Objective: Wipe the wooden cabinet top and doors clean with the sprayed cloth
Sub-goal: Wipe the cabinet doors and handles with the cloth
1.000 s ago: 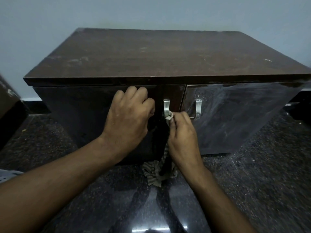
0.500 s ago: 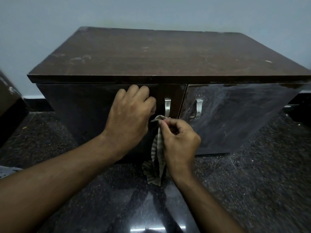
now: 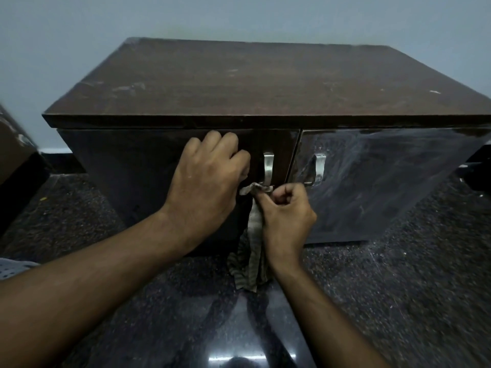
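Observation:
A dark wooden cabinet (image 3: 265, 83) stands on the floor against a pale wall, its top dusty and scuffed. It has two glossy doors, each with a metal handle: the left door handle (image 3: 268, 166) and the right door handle (image 3: 318, 167). My right hand (image 3: 285, 216) pinches a striped cloth (image 3: 253, 235) at the foot of the left door handle; the rest of the cloth hangs down to the floor. My left hand (image 3: 207, 181) rests on the left door (image 3: 127, 168) with curled fingers, just left of that handle. The right door (image 3: 385, 176) shows pale smears.
The floor (image 3: 398, 301) is dark speckled polished stone with a light reflection at the bottom. A brown box-like object (image 3: 13, 147) stands at the far left. A dark object (image 3: 478, 168) sits at the right edge beside the cabinet.
My right hand has slid the cloth down the left door handle from its middle to its lower end. The left hand has stayed on the left door.

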The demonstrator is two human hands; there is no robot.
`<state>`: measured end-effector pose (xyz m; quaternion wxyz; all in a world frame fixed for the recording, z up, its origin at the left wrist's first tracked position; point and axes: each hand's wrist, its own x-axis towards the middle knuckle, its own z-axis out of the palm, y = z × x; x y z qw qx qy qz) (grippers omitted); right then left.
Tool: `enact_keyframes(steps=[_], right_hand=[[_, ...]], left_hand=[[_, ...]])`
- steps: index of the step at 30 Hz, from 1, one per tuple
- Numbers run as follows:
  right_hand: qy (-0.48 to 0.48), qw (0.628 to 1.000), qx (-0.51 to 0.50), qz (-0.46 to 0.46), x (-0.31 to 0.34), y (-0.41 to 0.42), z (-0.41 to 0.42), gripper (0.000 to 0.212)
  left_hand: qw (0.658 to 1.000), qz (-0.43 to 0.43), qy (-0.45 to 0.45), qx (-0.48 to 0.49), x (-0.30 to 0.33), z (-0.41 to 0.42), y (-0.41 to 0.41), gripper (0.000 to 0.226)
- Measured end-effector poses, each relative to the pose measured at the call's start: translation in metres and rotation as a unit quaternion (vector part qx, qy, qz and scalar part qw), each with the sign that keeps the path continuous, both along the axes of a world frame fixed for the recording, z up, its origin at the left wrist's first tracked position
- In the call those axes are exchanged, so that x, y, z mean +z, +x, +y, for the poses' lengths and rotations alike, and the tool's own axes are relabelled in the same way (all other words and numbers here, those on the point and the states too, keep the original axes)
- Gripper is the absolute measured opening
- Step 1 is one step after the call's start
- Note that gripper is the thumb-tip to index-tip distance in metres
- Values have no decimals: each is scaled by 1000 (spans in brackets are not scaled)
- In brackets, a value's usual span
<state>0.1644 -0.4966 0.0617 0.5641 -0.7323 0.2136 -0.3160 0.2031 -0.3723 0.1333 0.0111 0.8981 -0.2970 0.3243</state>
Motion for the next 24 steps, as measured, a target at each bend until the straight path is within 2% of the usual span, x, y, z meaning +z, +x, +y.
enact_keyframes(steps=[5,11,16,21,24], right_hand=[[60,998,-26,12,-10,-1,-10,22],[-17,999,20,44,-5,4,-4,23],[44,998,-16,42,-13,0,-8,26],[2,999,13,35,-3,5,-1,25],[27,998,-16,57,-14,3,-12,25]], left_hand=[[1000,1,-4,2,-2,0,0,7],[1000,0,-7,8,-4,-1,1,6],[1000,-4,-14,0,-4,0,0,5],[1000,-3,-10,4,-4,-1,1,5],[1000,0,-6,6,-3,-1,0,7]])
